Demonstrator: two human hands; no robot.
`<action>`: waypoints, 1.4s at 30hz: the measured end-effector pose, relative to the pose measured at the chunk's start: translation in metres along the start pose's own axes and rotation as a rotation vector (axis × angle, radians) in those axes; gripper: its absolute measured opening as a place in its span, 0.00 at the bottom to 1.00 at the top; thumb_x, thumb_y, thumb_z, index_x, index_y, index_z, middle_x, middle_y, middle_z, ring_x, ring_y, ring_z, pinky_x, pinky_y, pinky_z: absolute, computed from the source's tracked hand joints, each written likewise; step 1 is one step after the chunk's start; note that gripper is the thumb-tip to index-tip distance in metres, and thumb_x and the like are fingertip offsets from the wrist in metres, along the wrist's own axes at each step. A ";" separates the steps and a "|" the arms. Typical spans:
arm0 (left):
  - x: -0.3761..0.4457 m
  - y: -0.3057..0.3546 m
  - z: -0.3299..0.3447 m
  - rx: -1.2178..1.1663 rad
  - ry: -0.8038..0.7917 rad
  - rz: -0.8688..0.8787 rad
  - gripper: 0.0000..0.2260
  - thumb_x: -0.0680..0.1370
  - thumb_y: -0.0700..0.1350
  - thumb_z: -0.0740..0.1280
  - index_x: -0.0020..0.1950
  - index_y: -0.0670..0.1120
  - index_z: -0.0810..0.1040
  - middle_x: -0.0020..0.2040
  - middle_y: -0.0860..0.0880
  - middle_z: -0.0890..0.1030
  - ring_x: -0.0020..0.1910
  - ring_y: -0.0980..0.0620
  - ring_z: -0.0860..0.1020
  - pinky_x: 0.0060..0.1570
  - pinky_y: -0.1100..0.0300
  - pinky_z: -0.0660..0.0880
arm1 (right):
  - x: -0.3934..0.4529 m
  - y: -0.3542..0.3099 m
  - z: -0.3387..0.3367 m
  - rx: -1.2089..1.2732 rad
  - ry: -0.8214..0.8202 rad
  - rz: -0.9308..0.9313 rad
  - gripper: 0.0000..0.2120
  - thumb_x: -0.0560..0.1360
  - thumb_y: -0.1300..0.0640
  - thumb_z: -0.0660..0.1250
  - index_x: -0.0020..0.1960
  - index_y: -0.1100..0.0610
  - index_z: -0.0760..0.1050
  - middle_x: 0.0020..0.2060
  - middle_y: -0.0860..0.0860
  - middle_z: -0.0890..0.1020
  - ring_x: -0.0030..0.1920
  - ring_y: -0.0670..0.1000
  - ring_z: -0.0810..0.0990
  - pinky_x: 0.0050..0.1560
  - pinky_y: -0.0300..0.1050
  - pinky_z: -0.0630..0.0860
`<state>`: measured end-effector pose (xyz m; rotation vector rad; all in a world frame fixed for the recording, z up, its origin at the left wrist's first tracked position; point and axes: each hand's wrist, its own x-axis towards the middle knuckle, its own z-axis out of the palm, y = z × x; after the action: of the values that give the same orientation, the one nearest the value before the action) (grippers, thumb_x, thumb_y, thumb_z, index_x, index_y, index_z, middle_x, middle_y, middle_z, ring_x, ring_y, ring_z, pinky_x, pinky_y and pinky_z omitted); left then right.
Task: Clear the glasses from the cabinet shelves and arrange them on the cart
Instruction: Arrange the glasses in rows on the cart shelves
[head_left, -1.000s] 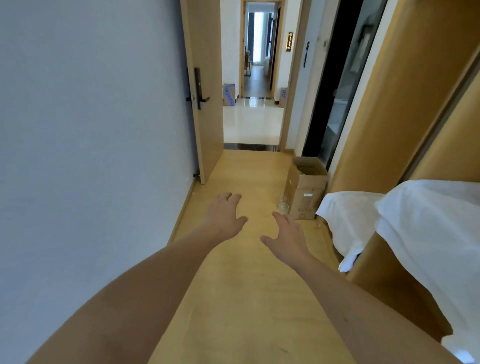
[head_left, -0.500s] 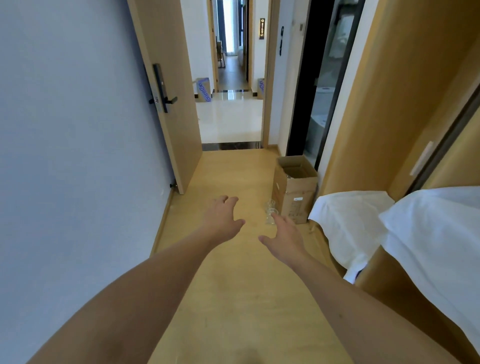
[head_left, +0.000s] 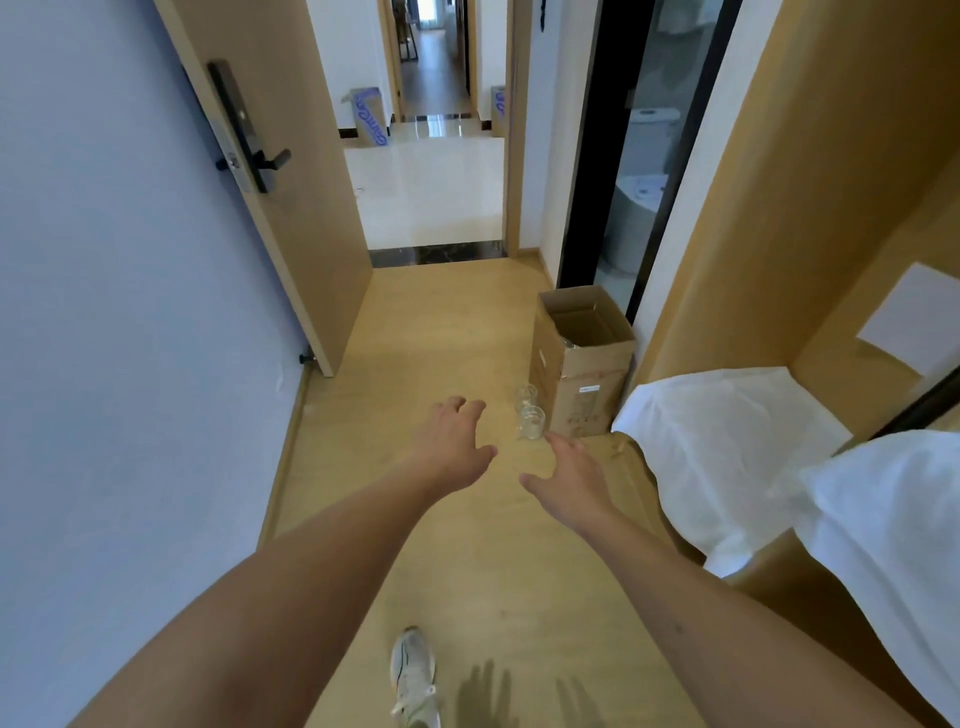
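head | left hand (head_left: 451, 451) and right hand (head_left: 569, 480) empty, fingers loosely spread, above wooden floor (head_left: 467, 332) | two clear drinking glasses (head_left: 530, 413) on floor, touching open brown cardboard box (head_left: 582, 364), just beyond right fingertips

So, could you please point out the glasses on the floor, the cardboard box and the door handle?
glasses (head_left: 530, 420): head view, on the side of the nearer glass.
cardboard box (head_left: 584, 400): head view, on its front face.
door handle (head_left: 272, 160): head view, on the black lever.
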<state>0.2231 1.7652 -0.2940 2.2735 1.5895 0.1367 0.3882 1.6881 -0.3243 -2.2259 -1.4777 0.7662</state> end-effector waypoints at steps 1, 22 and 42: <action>0.017 -0.005 0.001 0.002 -0.010 0.006 0.32 0.78 0.55 0.69 0.78 0.49 0.63 0.77 0.43 0.65 0.75 0.41 0.63 0.71 0.47 0.67 | 0.015 -0.003 0.002 0.003 0.002 0.015 0.35 0.75 0.43 0.71 0.78 0.49 0.63 0.73 0.52 0.69 0.73 0.57 0.66 0.71 0.54 0.68; 0.392 -0.110 -0.004 -0.021 -0.249 0.104 0.31 0.76 0.53 0.70 0.76 0.46 0.67 0.72 0.40 0.70 0.70 0.38 0.68 0.68 0.47 0.69 | 0.343 -0.068 0.031 0.070 -0.047 0.336 0.36 0.73 0.44 0.73 0.77 0.50 0.64 0.72 0.55 0.70 0.72 0.59 0.68 0.70 0.47 0.66; 0.626 -0.091 0.059 0.053 -0.521 0.093 0.29 0.78 0.53 0.68 0.77 0.46 0.66 0.73 0.42 0.69 0.72 0.40 0.67 0.67 0.51 0.69 | 0.584 -0.023 0.042 0.218 -0.234 0.538 0.36 0.76 0.45 0.72 0.79 0.52 0.62 0.73 0.56 0.69 0.72 0.59 0.67 0.71 0.50 0.64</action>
<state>0.3855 2.3567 -0.4596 2.1803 1.2258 -0.4438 0.5248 2.2350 -0.4836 -2.4413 -0.8187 1.3192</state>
